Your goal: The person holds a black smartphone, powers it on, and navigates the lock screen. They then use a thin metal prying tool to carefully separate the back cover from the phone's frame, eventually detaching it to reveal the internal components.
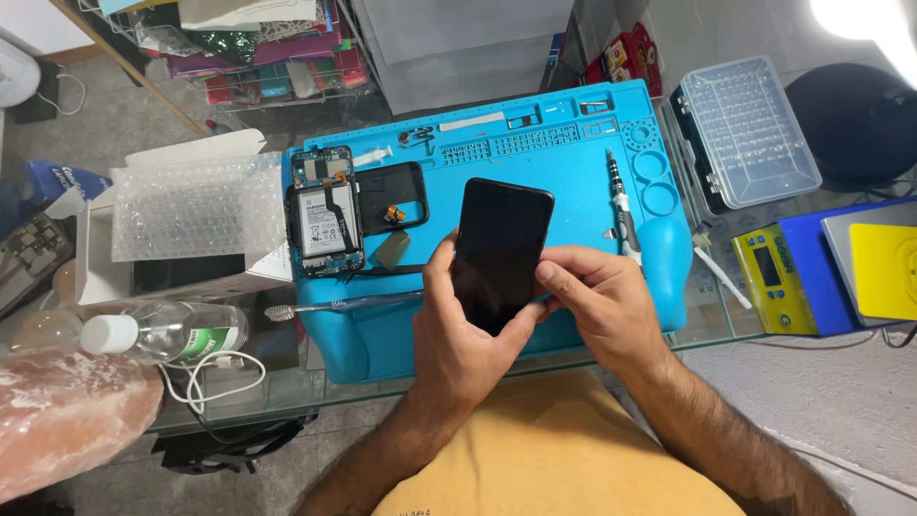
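Here, the left hand [458,330] and right hand [597,306] both clamp their fingers on a glossy black phone panel [501,250], rectangular with rounded corners, tilted above the near edge of the blue mat [564,158].

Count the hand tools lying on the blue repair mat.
2. A precision screwdriver lies along the mat's right side, and a toothbrush lies across its lower left edge. The hands and black screen panel may hide others.

screen panel [501,250]: glossy black glass in your hands
mat [564,182]: matt blue rubber
bottle [181,333]: your clear shiny plastic
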